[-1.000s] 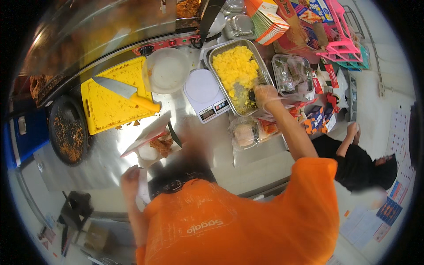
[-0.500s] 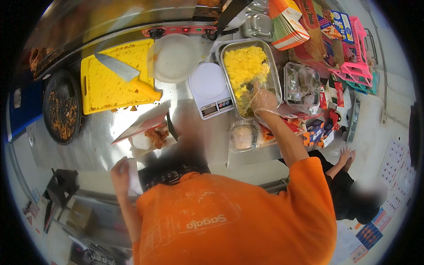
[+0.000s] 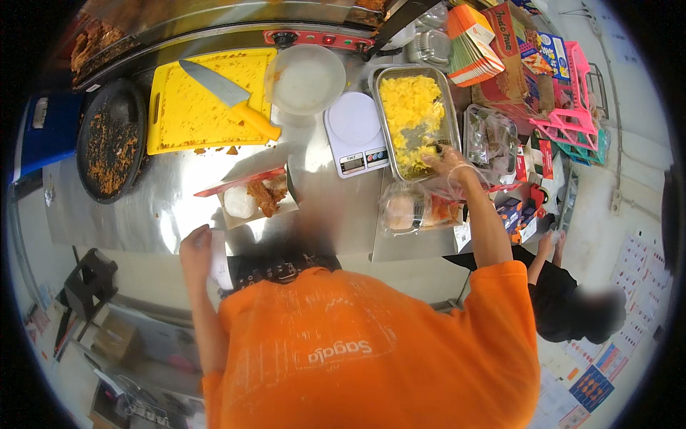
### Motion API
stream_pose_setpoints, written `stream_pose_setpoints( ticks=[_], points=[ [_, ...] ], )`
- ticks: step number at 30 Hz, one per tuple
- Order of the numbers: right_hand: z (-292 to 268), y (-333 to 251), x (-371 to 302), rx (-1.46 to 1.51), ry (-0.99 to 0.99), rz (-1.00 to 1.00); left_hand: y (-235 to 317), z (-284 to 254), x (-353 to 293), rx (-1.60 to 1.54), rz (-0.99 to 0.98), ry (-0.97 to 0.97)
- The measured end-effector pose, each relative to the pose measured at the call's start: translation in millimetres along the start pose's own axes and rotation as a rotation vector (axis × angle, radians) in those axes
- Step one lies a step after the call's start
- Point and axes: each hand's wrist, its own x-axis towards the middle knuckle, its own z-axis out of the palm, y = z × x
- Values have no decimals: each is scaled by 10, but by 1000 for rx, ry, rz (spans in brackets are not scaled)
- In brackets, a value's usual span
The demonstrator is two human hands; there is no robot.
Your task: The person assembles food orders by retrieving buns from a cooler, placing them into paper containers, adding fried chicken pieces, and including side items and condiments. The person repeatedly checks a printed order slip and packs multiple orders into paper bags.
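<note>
My right hand [image 3: 455, 167], in a clear plastic glove, is at the near right corner of a metal tray [image 3: 456, 121]. Yellow scrambled egg [image 3: 411, 100] fills much of that tray, with a thinner patch at its middle. The fingers are bent over the near end of the egg beside a small dark thing; whatever they grip is hidden. Low at the left, my left hand [image 3: 194, 249] is closed on a white paper slip [image 3: 219, 259] by the counter's front edge. Between the hands sits an open paper food box [image 3: 248, 221] with white rice [image 3: 240, 202] and fried chicken [image 3: 269, 196].
A knife [image 3: 221, 89] lies on a yellow cutting board [image 3: 207, 129], left of a whitish bowl [image 3: 307, 80] and a kitchen scale [image 3: 354, 132]. A crumb-covered black pan [image 3: 111, 143] is far left. Clear containers [image 3: 412, 211] sit right. Another person [image 3: 564, 304] stands at right.
My right hand has drawn back from over the egg to the tray's near right corner. The whole view has shifted a little. My left hand keeps the paper slip.
</note>
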Motion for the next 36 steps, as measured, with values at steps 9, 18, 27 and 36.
stream_pose_setpoints(
  ticks=[9, 18, 27, 36],
  points=[
    [-307, 4, -196, -170, 120, 228, 117, 448, 513, 296, -18, -162],
    [-484, 316, -540, 654, 99, 168, -164, 364, 763, 250, 104, -174],
    [2540, -3290, -1400, 943, 2, -22, 55, 146, 991, 310, 22, -314],
    [2912, -4259, -1373, 366, 614, -313, -300, 319, 1141, 20, 197, -365]
  ],
)
